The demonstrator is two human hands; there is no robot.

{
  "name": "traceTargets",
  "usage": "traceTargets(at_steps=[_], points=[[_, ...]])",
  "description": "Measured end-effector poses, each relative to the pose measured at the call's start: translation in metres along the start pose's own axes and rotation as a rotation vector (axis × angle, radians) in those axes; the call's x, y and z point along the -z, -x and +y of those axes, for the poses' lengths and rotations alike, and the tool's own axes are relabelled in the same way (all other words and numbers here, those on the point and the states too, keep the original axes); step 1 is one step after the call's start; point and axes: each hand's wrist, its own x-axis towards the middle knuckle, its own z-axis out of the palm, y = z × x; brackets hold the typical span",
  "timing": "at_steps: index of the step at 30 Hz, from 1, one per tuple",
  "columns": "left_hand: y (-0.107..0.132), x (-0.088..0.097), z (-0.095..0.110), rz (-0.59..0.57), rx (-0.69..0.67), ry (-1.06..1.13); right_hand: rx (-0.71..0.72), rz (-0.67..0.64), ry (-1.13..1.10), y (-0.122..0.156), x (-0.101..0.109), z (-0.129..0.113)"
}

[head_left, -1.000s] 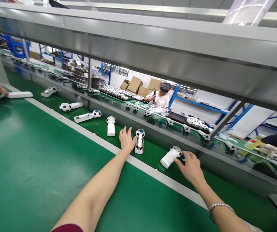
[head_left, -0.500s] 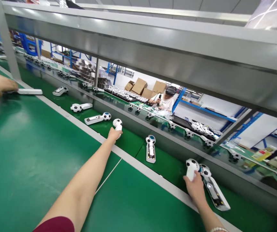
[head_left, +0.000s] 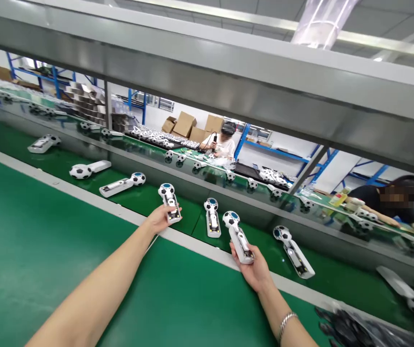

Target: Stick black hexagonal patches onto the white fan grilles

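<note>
My left hand (head_left: 158, 220) is closed round the lower end of a white device with a soccer-ball head (head_left: 166, 190). Its open handle faces up and shows inner parts. My right hand (head_left: 256, 271) grips a second such device (head_left: 240, 243), also open side up, tilted over the grey belt edge. Between the hands, on the green belt, lies another open soccer-ball device (head_left: 212, 222). One more open device (head_left: 295, 255) rests to the right of my right hand.
Left along the belt (head_left: 192, 214) lie more devices (head_left: 122, 184). A grey metal beam (head_left: 207, 72) spans overhead. Black parts in clear plastic (head_left: 354, 325) sit at lower right. Across the line are a person holding a black tool (head_left: 221, 142) and another person leaning over (head_left: 376, 197).
Both held devices have turned from closed white side up to open side up. My right hand has drawn its device away from the neighbouring one, leftward. The view has swung right.
</note>
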Motion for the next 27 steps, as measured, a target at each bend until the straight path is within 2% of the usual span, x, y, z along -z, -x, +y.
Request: traceTargets(at_steps=[5, 13, 27], points=[[0.0032, -0.0042, -0.0040, -0.049, -0.042, -0.124, 0.013, 0.012, -0.008, -0.0011, 0.0052, -0.0019], [0.0045, -0.0063, -0.0087, -0.071, -0.061, -0.256, 0.068, 0.038, 0.021, -0.0015, 0.0008, 0.0027], [0.0047, -0.0070, -0.0080, -0.092, -0.070, -0.286, 0.107, -0.015, 0.067, -0.0037, 0.0106, 0.0035]])
